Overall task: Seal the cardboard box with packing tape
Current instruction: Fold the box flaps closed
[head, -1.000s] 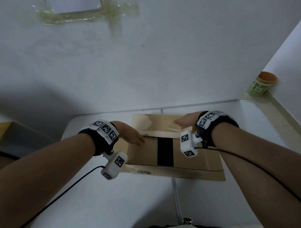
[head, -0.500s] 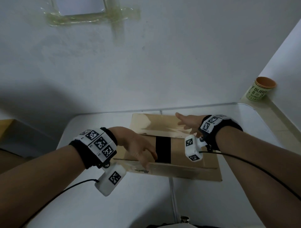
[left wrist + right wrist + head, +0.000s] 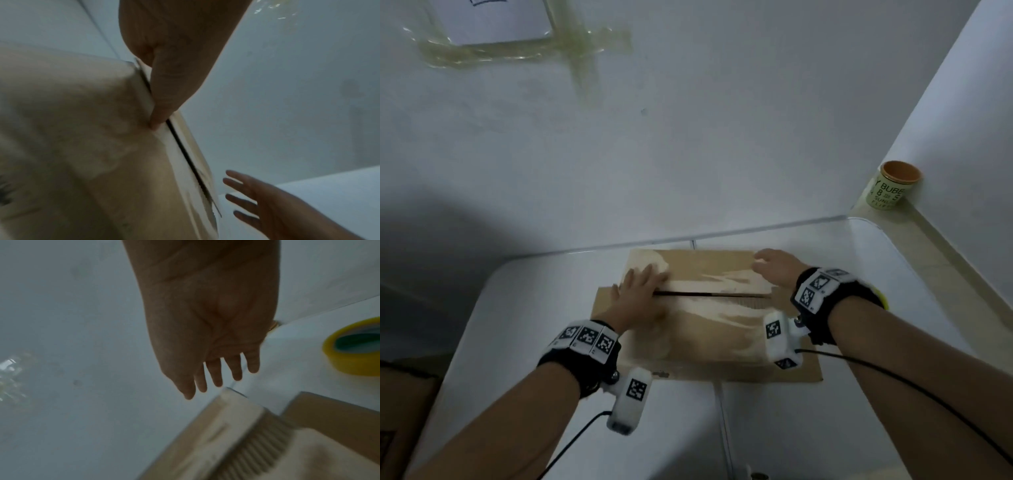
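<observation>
the cardboard box (image 3: 709, 329) sits on the white desk (image 3: 517, 342). the left hand (image 3: 635, 296) presses flat on its flaps; the right hand (image 3: 774, 269), fingers spread, rests at the far flap. yellow tape roll (image 3: 353, 350) lies beside.

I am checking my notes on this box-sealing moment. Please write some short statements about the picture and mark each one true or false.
1. The left hand lies flat on the box at the slit between the flaps. True.
2. The right hand holds the tape roll. False: its fingers are straight and hold nothing; the roll lies on the table.
3. The flaps are fully joined. False: a narrow dark gap shows between them.
4. A cup stands on the ledge at the right. True.
5. The tape roll is yellow. True.
</observation>
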A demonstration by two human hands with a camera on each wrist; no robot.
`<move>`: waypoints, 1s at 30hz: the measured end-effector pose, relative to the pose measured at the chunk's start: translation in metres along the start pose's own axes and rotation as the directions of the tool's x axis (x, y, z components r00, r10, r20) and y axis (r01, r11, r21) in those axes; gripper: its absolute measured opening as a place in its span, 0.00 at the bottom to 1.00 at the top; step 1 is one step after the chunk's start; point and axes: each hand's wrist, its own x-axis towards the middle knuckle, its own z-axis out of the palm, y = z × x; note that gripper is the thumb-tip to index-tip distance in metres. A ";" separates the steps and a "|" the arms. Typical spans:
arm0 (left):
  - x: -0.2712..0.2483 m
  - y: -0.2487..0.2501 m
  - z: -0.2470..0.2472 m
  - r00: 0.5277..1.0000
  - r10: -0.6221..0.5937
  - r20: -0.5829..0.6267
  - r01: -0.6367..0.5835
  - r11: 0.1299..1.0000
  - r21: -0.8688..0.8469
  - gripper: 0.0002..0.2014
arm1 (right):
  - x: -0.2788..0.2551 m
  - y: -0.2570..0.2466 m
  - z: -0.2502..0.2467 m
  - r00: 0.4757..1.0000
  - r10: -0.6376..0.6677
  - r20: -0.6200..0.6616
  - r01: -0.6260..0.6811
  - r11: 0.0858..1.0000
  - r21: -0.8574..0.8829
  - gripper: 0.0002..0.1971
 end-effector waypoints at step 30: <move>0.037 0.046 0.045 0.935 0.335 -0.118 -0.313 0.933 0.175 0.44 | 0.058 0.053 0.081 0.953 -0.032 -0.302 0.127 0.946 0.298 0.26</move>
